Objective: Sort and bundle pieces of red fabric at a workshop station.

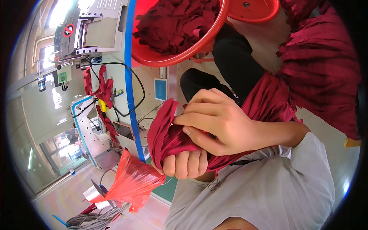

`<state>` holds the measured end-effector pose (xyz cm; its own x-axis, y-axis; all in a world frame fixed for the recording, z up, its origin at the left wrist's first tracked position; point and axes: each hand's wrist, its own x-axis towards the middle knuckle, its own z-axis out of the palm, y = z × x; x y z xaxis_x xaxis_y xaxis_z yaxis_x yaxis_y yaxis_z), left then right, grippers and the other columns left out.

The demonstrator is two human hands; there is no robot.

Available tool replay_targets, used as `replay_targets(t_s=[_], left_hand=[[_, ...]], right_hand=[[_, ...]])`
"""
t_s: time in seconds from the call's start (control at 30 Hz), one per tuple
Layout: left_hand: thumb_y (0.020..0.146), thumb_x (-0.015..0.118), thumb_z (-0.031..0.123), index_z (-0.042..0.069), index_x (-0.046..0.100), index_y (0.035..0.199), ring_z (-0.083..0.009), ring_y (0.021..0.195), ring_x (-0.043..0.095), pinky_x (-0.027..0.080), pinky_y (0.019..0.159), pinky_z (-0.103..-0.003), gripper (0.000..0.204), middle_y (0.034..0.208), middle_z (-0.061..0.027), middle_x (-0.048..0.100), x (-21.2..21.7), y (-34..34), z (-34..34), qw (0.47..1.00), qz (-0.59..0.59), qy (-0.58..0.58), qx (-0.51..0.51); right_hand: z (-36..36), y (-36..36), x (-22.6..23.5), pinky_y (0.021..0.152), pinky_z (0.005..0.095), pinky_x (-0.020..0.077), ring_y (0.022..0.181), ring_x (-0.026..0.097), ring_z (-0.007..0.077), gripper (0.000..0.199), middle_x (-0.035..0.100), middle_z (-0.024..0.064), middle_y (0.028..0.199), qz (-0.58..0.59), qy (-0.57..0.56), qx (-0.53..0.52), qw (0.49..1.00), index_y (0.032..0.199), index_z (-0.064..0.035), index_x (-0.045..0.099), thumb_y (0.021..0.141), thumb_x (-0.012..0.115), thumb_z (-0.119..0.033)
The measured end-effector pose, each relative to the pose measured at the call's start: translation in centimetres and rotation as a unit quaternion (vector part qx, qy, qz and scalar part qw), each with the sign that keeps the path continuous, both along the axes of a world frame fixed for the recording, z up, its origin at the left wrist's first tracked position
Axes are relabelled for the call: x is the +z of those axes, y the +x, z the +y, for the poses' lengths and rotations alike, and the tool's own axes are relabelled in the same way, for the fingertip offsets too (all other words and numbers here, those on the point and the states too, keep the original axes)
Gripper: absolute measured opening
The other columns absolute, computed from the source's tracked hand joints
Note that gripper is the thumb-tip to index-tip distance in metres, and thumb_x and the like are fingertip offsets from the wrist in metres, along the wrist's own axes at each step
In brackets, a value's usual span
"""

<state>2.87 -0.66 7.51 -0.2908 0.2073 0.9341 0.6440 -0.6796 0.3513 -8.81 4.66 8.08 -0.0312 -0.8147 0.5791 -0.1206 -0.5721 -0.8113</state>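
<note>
My left hand [186, 164] is closed in a fist round a thick bundle of dark red fabric strips [163, 132]. Above it my right hand [222, 119] has thumb and fingers pinched at the edge of the top layers, which stand up and fan out. More of the dark red fabric [268, 96] trails over my lap and thigh, partly hidden by my right forearm. The fingertips of my left hand face me; its palm is out of sight under the cloth.
A red basin [199, 48] heaped with dark red pieces stands at the top, a second red basin [257, 13] beside it. A large pleated red pile [320, 65] hangs at right. At left are a blue-edged table [132, 99], a white sewing machine [86, 130] and a red plastic bag [132, 180].
</note>
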Motion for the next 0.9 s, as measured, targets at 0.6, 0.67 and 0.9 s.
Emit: replay_targets(t_s=[0.6,0.67,0.9], left_hand=[[0.095,0.034,0.038,0.013,0.037,0.076,-0.0179,0.059,0.044,0.033,0.054,-0.034,0.032,0.071,0.0016,0.037,0.1,-2.0,0.8,0.996,0.03,0.014,-0.088],[0.095,0.036,0.037,0.013,0.037,0.076,-0.0178,0.059,0.044,0.034,0.054,-0.034,0.031,0.07,0.0018,0.037,-0.3,-1.6,1.1,0.997,0.008,0.024,-0.073],[0.097,0.04,0.031,0.014,0.037,0.074,-0.0139,0.052,0.039,0.032,0.049,-0.029,0.028,0.065,0.0033,0.036,-0.7,0.8,3.4,0.992,-0.077,0.086,0.049]], right_hand=[[-3.0,-0.5,0.9,0.06,0.0343,0.046,0.067,0.053,0.0238,0.024,0.055,0.0066,0.071,0.005,-0.076,0.158,0.985,0.099,-0.0055,0.064,0.075,0.07,-0.004],[-3.4,-1.3,2.0,0.06,0.0391,0.0499,0.07,0.061,0.0283,0.012,0.061,0.0089,0.066,0.094,-0.099,0.172,0.976,0.082,-0.0054,0.062,0.073,0.067,-0.012],[-4.0,-1.6,3.0,0.061,0.0306,0.0464,0.067,0.055,0.0185,0.015,0.053,0.0002,0.066,0.244,-0.192,0.15,0.939,0.078,-0.0093,0.056,0.072,0.064,-0.021]])
